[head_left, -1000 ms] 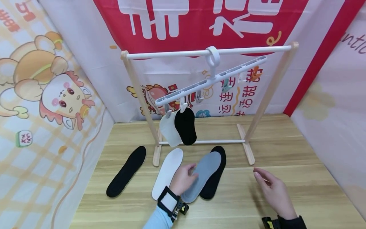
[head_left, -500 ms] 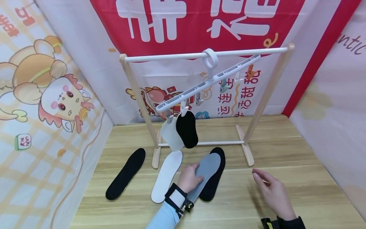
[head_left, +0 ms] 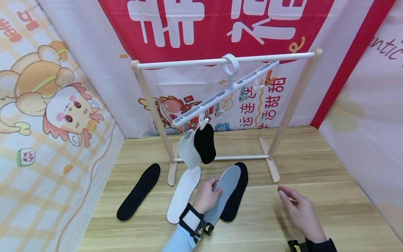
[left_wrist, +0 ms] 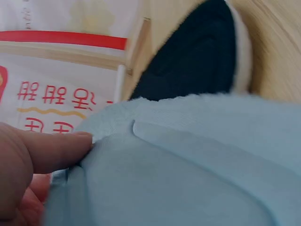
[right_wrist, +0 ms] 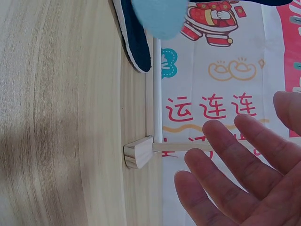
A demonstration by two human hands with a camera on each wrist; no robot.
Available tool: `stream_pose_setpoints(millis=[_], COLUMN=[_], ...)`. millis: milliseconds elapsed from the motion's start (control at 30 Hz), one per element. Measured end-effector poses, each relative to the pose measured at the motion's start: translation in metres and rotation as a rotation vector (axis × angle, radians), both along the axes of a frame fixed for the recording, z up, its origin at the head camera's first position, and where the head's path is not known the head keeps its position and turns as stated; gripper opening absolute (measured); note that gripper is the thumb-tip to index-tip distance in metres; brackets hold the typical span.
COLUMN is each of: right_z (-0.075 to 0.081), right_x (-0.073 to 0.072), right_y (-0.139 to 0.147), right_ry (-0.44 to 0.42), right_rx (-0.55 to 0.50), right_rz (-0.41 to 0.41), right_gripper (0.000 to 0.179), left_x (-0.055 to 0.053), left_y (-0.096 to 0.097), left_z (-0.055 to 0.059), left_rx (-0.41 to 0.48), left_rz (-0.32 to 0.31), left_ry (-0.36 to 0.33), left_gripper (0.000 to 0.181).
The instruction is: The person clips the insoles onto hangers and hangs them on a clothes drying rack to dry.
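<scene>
My left hand (head_left: 207, 196) pinches the grey insole (head_left: 229, 182) by its left edge, thumb on top and fingers beneath. In the left wrist view this insole (left_wrist: 164, 155) fills the lower part, tilted up off the table. Partly behind it a black insole (head_left: 237, 196) lies flat. To the left of that hand is a white insole (head_left: 182, 196), and farther left another black insole (head_left: 138, 192). My right hand (head_left: 299, 210) hovers over the table at the right, holding nothing, its fingers (right_wrist: 225, 183) loosely bent.
A wood-and-white rack (head_left: 189, 63) stands at the back. From its bar hangs a white clip hanger (head_left: 217, 99), slanting, with a white insole (head_left: 189, 150) and a black insole (head_left: 205, 143) clipped at its near end. Several other clips dangle farther along. Printed cloth (head_left: 355, 80) surrounds the table.
My left hand has shifted right and taken hold of the grey insole, whose far end now rises off the table. The hanger has swung slightly. My right hand stays about where it was.
</scene>
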State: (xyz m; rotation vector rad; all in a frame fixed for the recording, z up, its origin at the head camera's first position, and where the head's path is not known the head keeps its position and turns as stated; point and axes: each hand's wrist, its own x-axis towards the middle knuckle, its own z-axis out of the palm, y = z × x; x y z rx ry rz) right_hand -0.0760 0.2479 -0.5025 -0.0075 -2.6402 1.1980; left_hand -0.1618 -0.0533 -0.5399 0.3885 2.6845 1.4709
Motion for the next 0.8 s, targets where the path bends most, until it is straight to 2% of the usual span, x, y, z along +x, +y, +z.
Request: stream_pose_setpoints(millis=[133,267,367,600,800], right_z=[0.002,0.003,0.006,0.016,0.033], right_x=[0.000,-0.001,-0.003,-0.012,-0.027], right_y=[-0.001,-0.003,-0.005,-0.011,-0.016], right_ry=[-0.005,0.011,0.026,0.048,0.077], right_rx=[-0.007,-0.011,-0.005,0.027,0.026], right_rz=[0.007,0.016,0.023,0.037,0.071], right_gripper=[0.032,0.031,0.030,0.031,0.032], left_x=[0.005,0.009,0.011,0.014,0.013], left_y=[-0.004,-0.006,-0.008,-0.011,-0.015], left_z=[0.013,0.028,0.038,0.056,0.066], left_rx=[0.060,0.128,0.179,0.254,0.329], left_rz=[0.003,0.033,0.055,0.101,0.132], left_ry=[-0.005,-0.055,-0.063,-0.020,0.037], left_gripper=[0.022,0.024,0.023,0.021,0.023])
